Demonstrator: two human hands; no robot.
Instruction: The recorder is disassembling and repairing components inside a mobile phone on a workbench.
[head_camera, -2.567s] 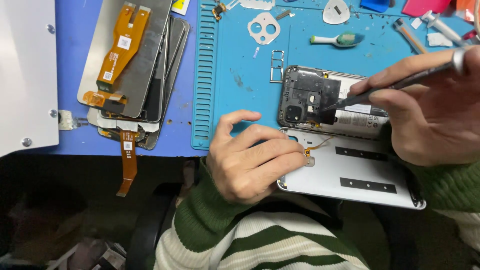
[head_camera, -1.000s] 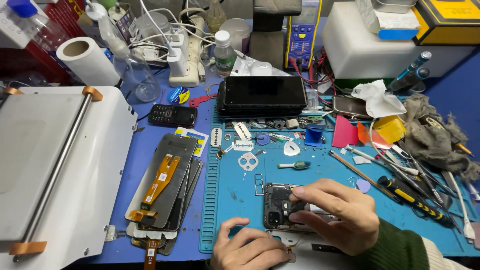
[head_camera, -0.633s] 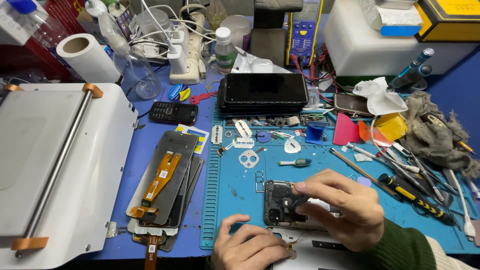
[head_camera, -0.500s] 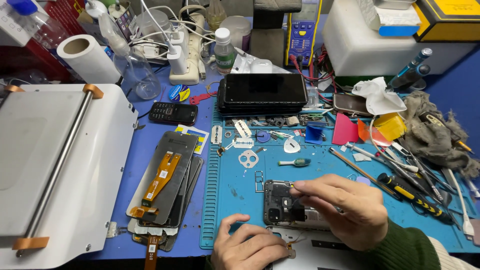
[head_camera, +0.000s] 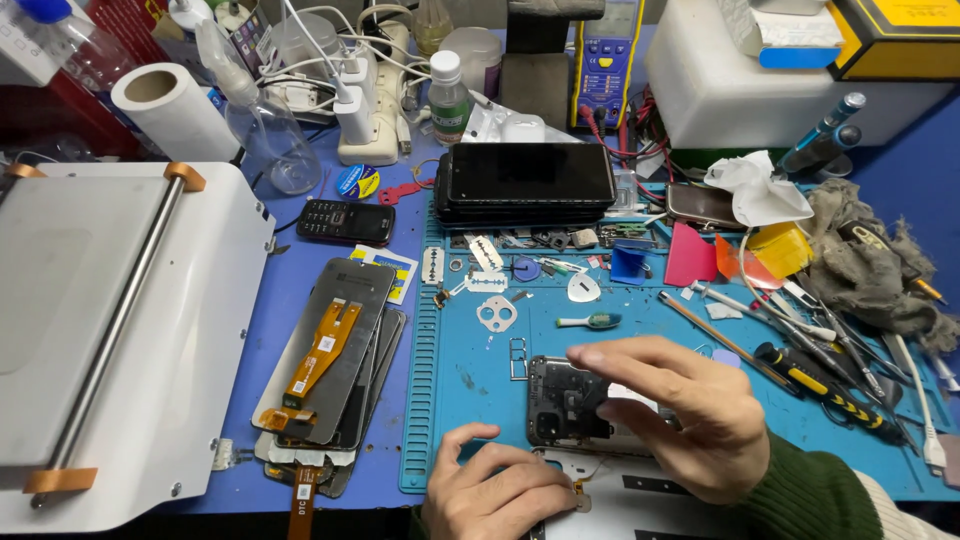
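Two hands work here: our left hand (head_camera: 505, 492) lies flat by the open phone (head_camera: 570, 405) on the blue mat (head_camera: 480, 375) to steady it, our right hand (head_camera: 680, 415) pinching its edge.

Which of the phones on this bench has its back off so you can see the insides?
The opened phone under the right hand, its internals and camera module exposed. The stacked phones farther back and the small keypad phone are closed.
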